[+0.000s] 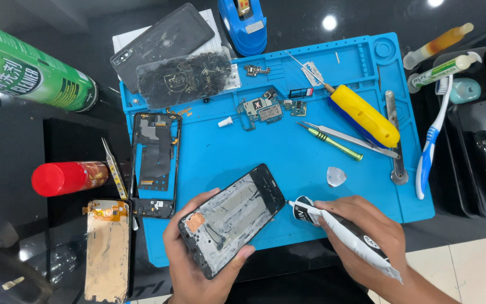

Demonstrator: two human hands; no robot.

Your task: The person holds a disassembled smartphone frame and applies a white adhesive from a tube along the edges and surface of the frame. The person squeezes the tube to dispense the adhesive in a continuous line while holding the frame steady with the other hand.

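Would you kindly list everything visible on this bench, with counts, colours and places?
Silicone work mat: one, blue, centre.
Phone frame: one, black and grey, in left hand.
Glue tube: one, white and black, in right hand.
Inner phone frame: one, black, mat's left edge.
Screwdriver: one, yellow handle, upper right.
Toothbrush: one, blue and white, right.
Spray can: one, green, upper left.
Red-capped can: one, left.
Display panel: one, coppery, lower left.
Left hand: holds frame.
Right hand: holds tube.
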